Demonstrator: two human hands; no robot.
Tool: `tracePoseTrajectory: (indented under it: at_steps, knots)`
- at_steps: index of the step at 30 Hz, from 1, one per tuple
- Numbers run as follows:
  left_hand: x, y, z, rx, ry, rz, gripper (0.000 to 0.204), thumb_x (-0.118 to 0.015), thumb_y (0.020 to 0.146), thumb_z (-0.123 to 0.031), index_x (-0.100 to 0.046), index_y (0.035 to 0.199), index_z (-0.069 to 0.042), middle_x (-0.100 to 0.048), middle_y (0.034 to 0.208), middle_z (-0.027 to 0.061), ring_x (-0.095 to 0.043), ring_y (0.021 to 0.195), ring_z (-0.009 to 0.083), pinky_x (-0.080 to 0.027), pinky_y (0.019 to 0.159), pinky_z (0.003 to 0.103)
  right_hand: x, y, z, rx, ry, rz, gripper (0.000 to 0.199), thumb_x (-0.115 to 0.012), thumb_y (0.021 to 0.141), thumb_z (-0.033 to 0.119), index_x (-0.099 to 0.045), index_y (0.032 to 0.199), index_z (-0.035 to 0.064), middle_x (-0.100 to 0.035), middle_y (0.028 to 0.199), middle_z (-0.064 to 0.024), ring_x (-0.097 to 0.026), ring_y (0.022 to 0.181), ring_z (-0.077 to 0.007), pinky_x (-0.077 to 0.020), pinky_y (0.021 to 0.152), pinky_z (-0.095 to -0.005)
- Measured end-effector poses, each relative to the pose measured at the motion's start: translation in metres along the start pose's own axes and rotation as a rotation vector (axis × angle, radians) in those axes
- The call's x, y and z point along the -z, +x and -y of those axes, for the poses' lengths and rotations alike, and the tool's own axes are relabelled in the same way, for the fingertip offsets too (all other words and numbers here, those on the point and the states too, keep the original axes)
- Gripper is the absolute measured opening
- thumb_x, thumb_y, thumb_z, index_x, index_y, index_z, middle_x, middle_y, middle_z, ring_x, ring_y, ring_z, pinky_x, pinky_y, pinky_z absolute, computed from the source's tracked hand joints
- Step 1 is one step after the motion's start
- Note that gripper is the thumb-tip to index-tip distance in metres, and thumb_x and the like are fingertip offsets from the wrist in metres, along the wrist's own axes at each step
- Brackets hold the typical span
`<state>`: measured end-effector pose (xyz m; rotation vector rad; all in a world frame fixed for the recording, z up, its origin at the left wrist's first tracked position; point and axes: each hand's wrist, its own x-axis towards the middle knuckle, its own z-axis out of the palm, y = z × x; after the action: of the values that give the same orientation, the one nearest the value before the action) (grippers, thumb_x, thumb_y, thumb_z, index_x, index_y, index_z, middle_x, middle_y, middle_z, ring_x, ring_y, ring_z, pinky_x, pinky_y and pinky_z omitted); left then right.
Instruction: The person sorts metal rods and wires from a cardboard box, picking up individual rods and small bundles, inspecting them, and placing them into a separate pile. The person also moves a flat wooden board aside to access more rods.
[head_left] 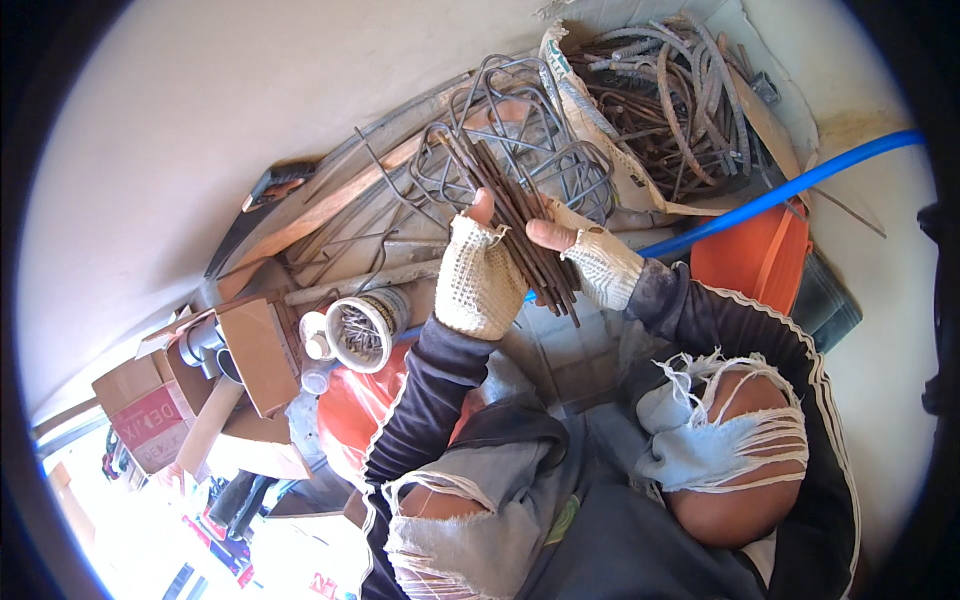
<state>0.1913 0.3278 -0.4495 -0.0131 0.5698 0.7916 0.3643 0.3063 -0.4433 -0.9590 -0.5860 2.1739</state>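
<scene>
A bundle of thin rusty steel rods point(514, 225) is held in front of me, tilted with its top end leaning left. My left hand point(478, 272), in a cream knitted glove with bare fingertips, is closed on the left side of the bundle, its thumb up along the rods. From the right, my right hand point(596, 258), gloved the same way, grips the bundle with its thumb pointing left across it. The fingers behind the rods are mostly hidden. Just beyond lies a tangle of bent steel rod loops point(500, 105).
A torn box point(590, 125) of rusty rebar pieces point(690, 110) stands at the far right. A blue pipe point(790, 190) crosses above an orange container point(748, 255). At left are a white bucket point(393, 308) of nails, an opened cardboard box point(262, 355) and a handsaw point(280, 185).
</scene>
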Motion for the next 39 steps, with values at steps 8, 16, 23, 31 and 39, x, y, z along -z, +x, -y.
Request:
tracePoseTrajectory:
  at_steps: [8,16,23,31,39]
  knots:
    - [0.0,-0.013,0.008,-0.033,0.351,-0.066,0.058,-0.038,0.105,-0.049,-0.053,0.132,0.0,-0.063,0.125,0.0152,-0.061,0.109,0.0279,-0.047,0.096,0.038,0.004,-0.001,-0.001,-0.053,-0.165,-0.062,0.063,-0.078,0.085,0.028,-0.05,0.135,0.0008,-0.067,0.107,-0.0079,-0.066,0.087,-0.0146,-0.0546,0.076,-0.0284]
    - [-0.01,-0.027,-0.002,-0.016,0.525,0.106,0.055,-0.059,0.099,-0.027,-0.043,0.144,0.0,-0.06,0.132,0.0117,-0.06,0.114,0.0239,-0.048,0.094,0.034,0.024,0.001,-0.016,-0.123,-0.039,-0.071,0.022,-0.071,0.086,0.018,-0.066,0.097,0.0003,-0.064,0.069,-0.006,-0.062,0.058,-0.0131,-0.0505,0.052,-0.0251]
    - [0.018,-0.024,-0.018,-0.131,1.115,-0.11,0.067,-0.065,0.093,-0.018,-0.036,0.151,-0.003,-0.064,0.121,0.0069,-0.061,0.1,0.012,-0.051,0.083,0.024,0.034,-0.007,-0.021,-0.114,-0.252,-0.066,0.021,-0.07,0.087,0.023,-0.064,0.091,0.003,-0.06,0.063,-0.0049,-0.055,0.049,-0.0117,-0.0431,0.044,-0.0248]
    - [0.032,-0.013,0.013,-0.088,0.377,0.056,0.07,-0.079,0.081,-0.033,-0.051,0.135,0.0,-0.066,0.109,0.0171,-0.065,0.103,0.0297,-0.049,0.103,0.044,0.001,-0.014,-0.031,-0.272,0.008,0.292,0.024,-0.073,0.089,0.022,-0.063,0.096,0.0009,-0.063,0.072,-0.0068,-0.065,0.06,-0.0181,-0.0572,0.056,-0.0301]
    - [0.035,-0.022,0.012,-0.067,0.461,0.314,0.028,-0.079,0.083,-0.027,-0.059,0.088,-0.008,-0.063,0.079,0.0065,-0.062,0.105,0.0328,-0.039,0.109,0.053,0.005,-0.017,-0.045,-0.552,0.148,0.34,0.03,-0.072,0.09,0.025,-0.066,0.105,-0.0004,-0.071,0.085,-0.0146,-0.073,0.074,-0.0244,-0.0608,0.06,-0.0357]
